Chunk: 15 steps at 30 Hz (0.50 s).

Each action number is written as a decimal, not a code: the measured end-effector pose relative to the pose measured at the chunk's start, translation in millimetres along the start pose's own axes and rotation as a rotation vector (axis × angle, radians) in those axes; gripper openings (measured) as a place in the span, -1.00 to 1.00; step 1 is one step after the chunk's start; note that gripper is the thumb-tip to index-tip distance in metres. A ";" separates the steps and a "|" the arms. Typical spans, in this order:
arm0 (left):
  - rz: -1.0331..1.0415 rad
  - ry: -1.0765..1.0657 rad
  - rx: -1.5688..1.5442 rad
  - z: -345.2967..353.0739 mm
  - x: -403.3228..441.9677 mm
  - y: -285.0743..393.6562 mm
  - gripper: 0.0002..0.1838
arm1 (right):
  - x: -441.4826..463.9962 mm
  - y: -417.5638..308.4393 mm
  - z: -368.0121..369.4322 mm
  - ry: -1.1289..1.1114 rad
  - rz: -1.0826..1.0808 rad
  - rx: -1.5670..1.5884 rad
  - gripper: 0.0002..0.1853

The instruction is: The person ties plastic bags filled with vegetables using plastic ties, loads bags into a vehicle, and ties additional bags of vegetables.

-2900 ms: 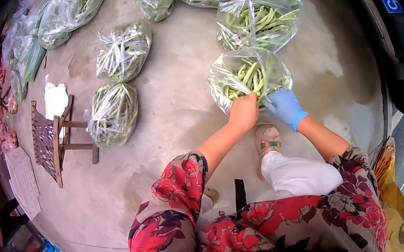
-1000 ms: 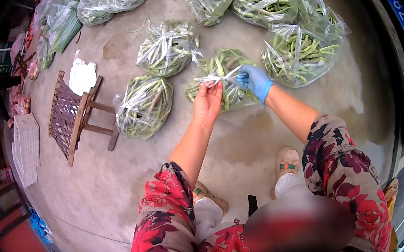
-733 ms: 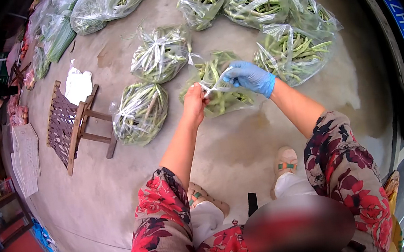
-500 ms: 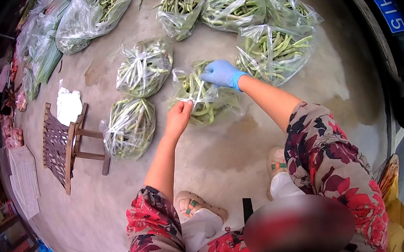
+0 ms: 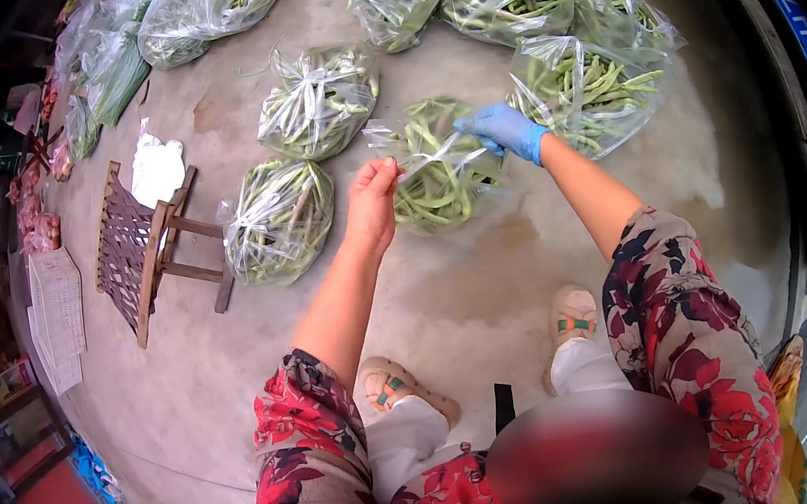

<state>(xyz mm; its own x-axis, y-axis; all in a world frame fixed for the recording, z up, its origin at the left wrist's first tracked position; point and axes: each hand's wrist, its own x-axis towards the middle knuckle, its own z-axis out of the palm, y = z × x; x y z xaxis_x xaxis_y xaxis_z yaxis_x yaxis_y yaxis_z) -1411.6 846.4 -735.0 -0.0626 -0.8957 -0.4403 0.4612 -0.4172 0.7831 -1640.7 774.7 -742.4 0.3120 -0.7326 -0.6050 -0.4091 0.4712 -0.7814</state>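
Observation:
A clear plastic bag of green beans [image 5: 437,182] stands on the floor in front of me, its top drawn out between my two hands. My bare left hand [image 5: 374,203] pinches the bag's edge on the left side. On the right, my right hand [image 5: 502,132], in a blue glove, is closed on the other side of the same bag, its fingertips partly hidden. Just left of it are two tied bags of beans, the upper bag [image 5: 320,101] and the lower bag [image 5: 279,222]. An open-looking bag of beans [image 5: 596,92] lies close beyond my gloved hand.
More bean bags [image 5: 509,2] sit at the back. A low wooden stool [image 5: 161,246] with a woven seat holds a white plastic bag [image 5: 157,169]. Left of it is a white crate [image 5: 57,315]. A vehicle with a blue plate [image 5: 787,13] stands at right.
My hands have drawn further apart, pulling the bag's top out sideways between them. The view has shifted, so the bags and stool appear further right and a little higher.

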 end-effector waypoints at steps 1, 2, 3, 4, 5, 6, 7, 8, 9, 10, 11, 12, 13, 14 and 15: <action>0.055 0.001 -0.180 3.6 3.1 -4.6 -0.82 | -5.9 -5.1 -0.6 -0.078 -0.059 -0.130 -0.68; 0.033 0.051 -0.288 10.0 6.1 -5.8 -0.84 | -6.8 -5.9 1.2 -0.139 -0.063 -0.374 -0.66; -0.023 0.011 -0.330 12.0 7.1 -3.8 -0.85 | -5.9 -5.3 1.1 -0.127 -0.120 -0.437 -0.66; -0.078 -0.030 -0.373 14.0 7.7 -2.5 -0.86 | -4.6 -4.8 0.6 -0.114 -0.176 -0.501 -0.65; -0.133 -0.070 -0.416 15.5 8.3 -2.5 -0.86 | -4.1 -4.4 0.2 -0.101 -0.232 -0.566 -0.64; -0.176 -0.123 -0.354 14.7 9.6 -2.4 -0.86 | -3.6 -4.4 1.5 -0.063 -0.161 -0.431 -0.67; -0.215 -0.178 -0.290 11.3 11.2 -2.1 -0.85 | -2.6 -5.1 4.5 -0.022 -0.094 -0.297 -0.70; -0.257 -0.228 -0.224 6.2 12.4 -3.6 -0.84 | -1.2 -4.2 7.1 0.014 -0.026 -0.158 -0.72; -0.288 -0.263 -0.196 -2.4 14.1 -11.2 -0.84 | 5.3 1.0 7.9 0.058 0.105 0.048 -0.74; -0.318 -0.296 -0.173 -11.4 15.3 -21.3 -0.83 | 15.4 6.7 8.2 0.099 0.236 0.250 -0.75; -0.345 -0.330 -0.152 -12.0 13.7 -23.8 -0.82 | 21.5 9.9 8.4 0.141 0.366 0.450 -0.76; -0.344 -0.362 -0.247 -12.4 9.4 -26.2 -0.83 | 24.4 14.2 7.6 0.156 0.390 0.480 -0.76; -0.372 -0.348 -0.305 -10.7 7.2 -28.6 -0.83 | 25.6 19.1 7.1 0.174 0.410 0.514 -0.75; -0.394 -0.335 -0.365 -4.9 4.6 -28.0 -0.84 | 24.6 18.3 6.3 0.189 0.427 0.543 -0.74; -0.409 -0.321 -0.427 -1.6 3.7 -26.5 -0.83 | 20.4 14.8 4.3 0.124 0.434 0.574 -0.75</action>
<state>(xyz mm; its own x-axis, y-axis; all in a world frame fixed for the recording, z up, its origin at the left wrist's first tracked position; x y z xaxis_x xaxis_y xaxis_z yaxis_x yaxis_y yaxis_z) -1422.7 854.4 -758.1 -0.5361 -0.7072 -0.4608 0.6501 -0.6942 0.3091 -1636.7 768.8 -767.0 0.1105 -0.4553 -0.8834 0.0513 0.8903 -0.4524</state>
